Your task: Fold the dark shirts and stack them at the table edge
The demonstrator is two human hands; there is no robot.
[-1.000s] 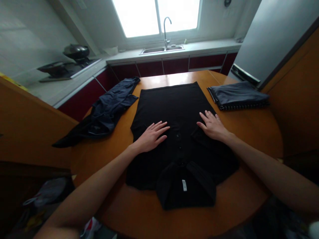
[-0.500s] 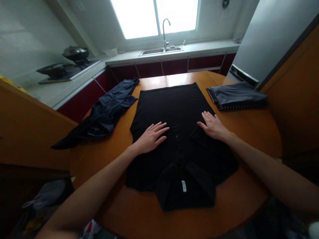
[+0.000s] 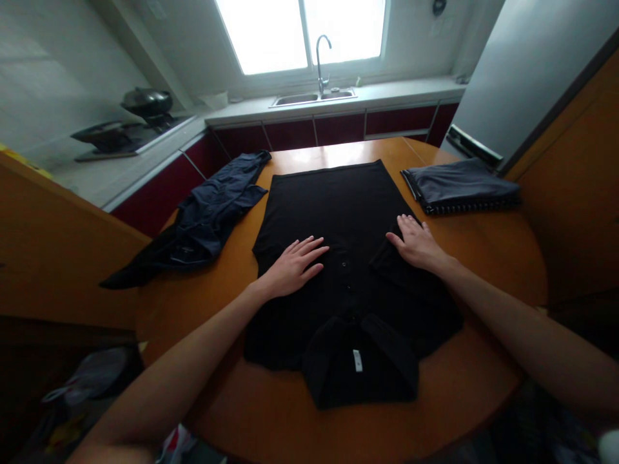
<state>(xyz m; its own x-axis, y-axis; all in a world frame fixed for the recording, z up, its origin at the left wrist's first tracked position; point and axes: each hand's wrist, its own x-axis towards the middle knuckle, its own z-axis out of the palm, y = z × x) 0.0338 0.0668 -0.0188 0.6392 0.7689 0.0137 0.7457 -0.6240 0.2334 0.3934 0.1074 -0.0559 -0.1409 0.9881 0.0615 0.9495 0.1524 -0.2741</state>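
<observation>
A black polo shirt point(image 3: 333, 206) lies front up on the wooden table point(image 3: 503, 270), its collar point(image 3: 314, 380) toward me and its hem toward the window. Inside the collar a small white label point(image 3: 357, 361) shows. My left hand point(image 3: 294, 265) rests flat on the left part of the shirt, fingers stretched out beside the button placket. On the right side my right hand point(image 3: 414, 243) lies flat over the shirt's edge near a folded-in sleeve point(image 3: 394, 267), thumb apart from the fingers. Neither hand grips the cloth.
A crumpled dark blue garment point(image 3: 213, 206) lies at the table's left edge. Folded clothes point(image 3: 461, 185) are stacked at the right. Beyond are a counter with a sink point(image 3: 297, 99), a stove with pans point(image 3: 147, 102), and a fridge point(image 3: 522, 77).
My right hand has slid slightly to the right along the shirt's edge, its fingers drawing closer together. My left hand and the shirt have stayed in place.
</observation>
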